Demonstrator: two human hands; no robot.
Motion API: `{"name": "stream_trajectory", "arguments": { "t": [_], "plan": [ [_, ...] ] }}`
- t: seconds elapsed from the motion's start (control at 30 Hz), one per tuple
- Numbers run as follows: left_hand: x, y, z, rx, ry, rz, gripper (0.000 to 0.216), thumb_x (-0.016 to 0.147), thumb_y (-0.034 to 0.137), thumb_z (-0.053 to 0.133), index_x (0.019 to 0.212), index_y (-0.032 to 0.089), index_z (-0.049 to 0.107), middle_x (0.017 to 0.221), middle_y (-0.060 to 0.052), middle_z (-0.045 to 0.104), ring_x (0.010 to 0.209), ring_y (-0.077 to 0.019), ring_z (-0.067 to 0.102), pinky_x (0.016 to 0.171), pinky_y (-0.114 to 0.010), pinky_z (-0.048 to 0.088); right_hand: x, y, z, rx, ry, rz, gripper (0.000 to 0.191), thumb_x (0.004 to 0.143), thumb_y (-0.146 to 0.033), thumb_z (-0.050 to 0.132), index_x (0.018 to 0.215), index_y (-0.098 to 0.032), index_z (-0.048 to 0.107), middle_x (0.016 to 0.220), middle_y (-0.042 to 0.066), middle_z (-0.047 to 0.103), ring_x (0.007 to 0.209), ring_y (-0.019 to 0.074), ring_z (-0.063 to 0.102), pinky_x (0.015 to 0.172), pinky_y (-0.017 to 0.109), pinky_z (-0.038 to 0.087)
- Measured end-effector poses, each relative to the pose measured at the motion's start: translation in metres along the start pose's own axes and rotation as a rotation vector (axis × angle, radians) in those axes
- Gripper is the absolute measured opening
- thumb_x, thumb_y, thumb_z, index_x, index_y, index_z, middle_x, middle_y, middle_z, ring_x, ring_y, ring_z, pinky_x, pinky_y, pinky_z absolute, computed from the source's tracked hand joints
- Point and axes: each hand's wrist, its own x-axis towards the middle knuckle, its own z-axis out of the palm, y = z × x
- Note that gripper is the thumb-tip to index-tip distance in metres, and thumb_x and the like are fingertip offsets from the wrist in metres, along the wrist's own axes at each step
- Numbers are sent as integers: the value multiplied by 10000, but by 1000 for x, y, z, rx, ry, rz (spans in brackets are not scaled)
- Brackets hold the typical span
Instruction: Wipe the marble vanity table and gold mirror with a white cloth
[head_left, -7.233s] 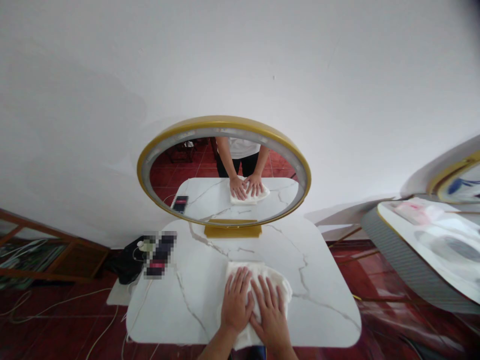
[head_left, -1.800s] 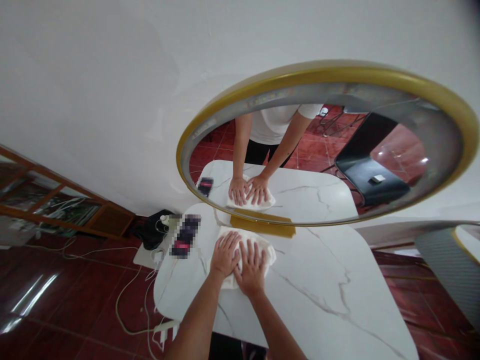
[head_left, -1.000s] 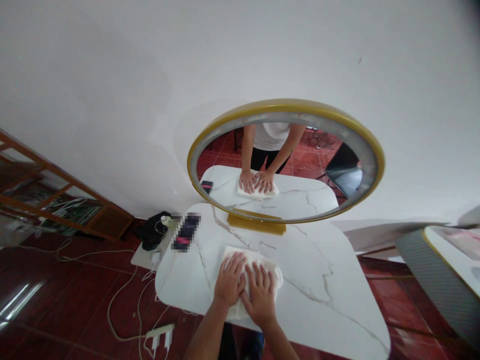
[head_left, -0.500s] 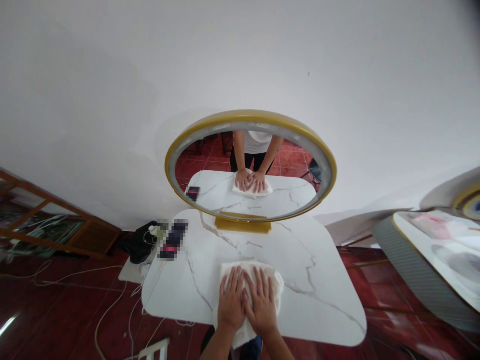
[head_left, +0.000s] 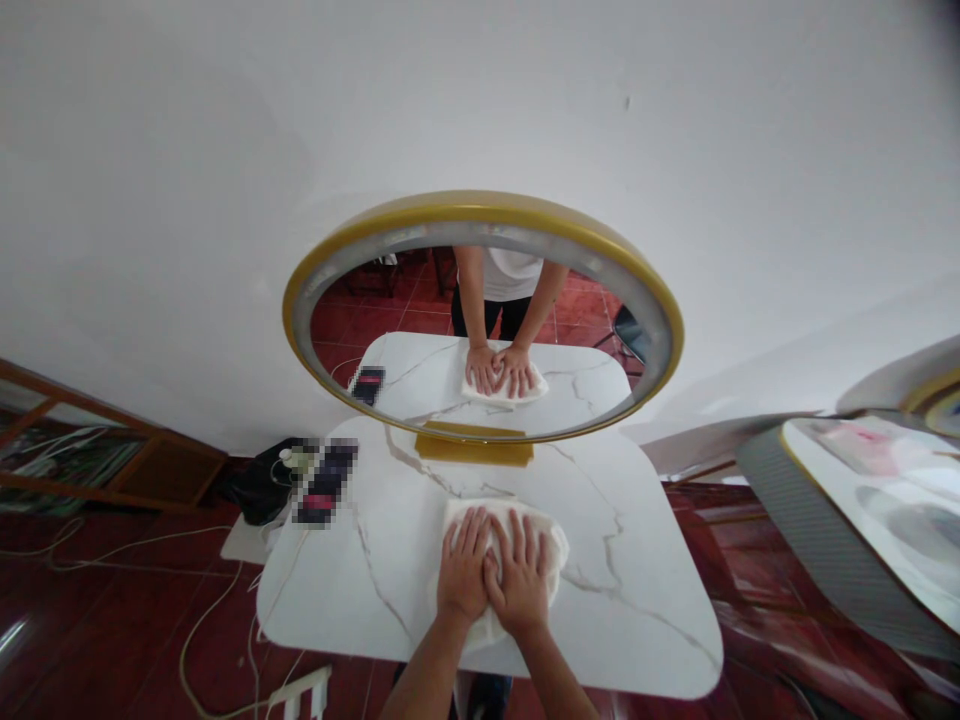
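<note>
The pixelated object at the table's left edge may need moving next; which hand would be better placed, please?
Probably the left hand: it rests on the white cloth, nearer the pixelated object; the right hand, also on the cloth, is farther.

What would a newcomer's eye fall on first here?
Probably the gold-rimmed mirror standing at the far side of the marble-patterned table. Next come the left hand and right hand, side by side on a white cloth near the table's front edge. Below, the red tiled floor stands out.
</note>
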Motion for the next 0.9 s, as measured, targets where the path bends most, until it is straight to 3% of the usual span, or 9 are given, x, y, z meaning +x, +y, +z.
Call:
{"name": "stream_trajectory", "arguments": {
  "t": [0.9],
  "plan": [
    [67, -1, 25, 3, -25, -82, 539, 838, 166, 386, 1372, 234, 348, 1445, 24, 341, 1334, -166, 276, 1078, -392, 263, 65, 19, 13, 8, -25, 67, 620, 856, -472, 398, 1421, -285, 221, 1503, 47, 162, 1366, 289, 113, 1071, 538, 75]
  ]
}}
